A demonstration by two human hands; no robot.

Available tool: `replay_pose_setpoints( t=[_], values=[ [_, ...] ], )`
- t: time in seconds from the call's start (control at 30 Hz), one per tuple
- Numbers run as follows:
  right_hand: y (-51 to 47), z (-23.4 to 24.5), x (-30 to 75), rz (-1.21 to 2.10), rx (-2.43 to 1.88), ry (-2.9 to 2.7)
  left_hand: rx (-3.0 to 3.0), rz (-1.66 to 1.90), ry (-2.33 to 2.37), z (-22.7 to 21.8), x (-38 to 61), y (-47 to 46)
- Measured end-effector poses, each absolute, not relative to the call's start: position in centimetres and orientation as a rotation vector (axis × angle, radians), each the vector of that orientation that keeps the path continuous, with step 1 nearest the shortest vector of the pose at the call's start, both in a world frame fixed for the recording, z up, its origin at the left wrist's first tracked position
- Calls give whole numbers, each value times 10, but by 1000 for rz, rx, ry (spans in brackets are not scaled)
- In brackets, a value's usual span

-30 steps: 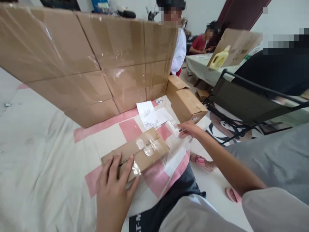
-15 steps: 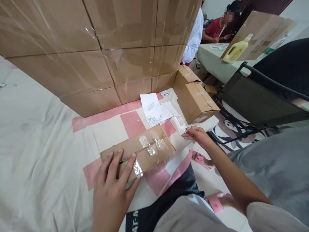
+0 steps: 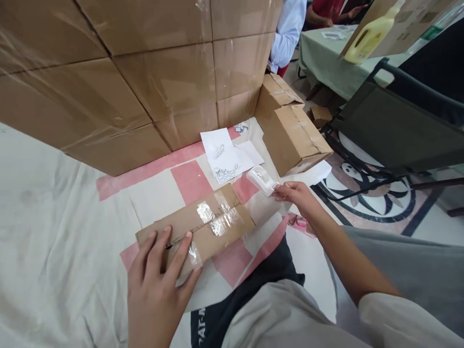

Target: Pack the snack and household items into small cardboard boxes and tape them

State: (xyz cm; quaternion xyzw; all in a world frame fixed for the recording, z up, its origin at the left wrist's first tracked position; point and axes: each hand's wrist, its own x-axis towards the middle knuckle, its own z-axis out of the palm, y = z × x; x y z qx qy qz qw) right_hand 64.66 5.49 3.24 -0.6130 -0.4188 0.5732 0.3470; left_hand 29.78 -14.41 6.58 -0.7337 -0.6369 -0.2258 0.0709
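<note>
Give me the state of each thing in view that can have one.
Small cardboard box: lying flat, taped, narrow gap in its seam.
White object: gripped at one end.
Left hand: spread across the small cardboard box.
Right hand: closed on the white object.
Printed sheet: lying with drawings showing.
Brown carton: taped along its top.
Yellow bottle: standing upright.
Pale cloth: wrinkled.

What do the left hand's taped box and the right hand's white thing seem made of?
The box: cardboard, matte brown, judging by its folded edges and flap seam; its tape: probably clear plastic film, glossy with bright reflections. The white thing: perhaps moulded plastic, smooth with rounded edges; too small to be sure.
</note>
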Motion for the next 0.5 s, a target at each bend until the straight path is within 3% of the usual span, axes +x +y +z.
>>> replay_pose_setpoints(
  t=[0.27,0.5],
  values=[
    [60,18,651,1461,-1553,-1191,-2190,-707,-1944,66,300,-142],
    [77,23,669,1743,-1509,-1331,-2179,-700,-1968,68,303,-140]
  ],
)
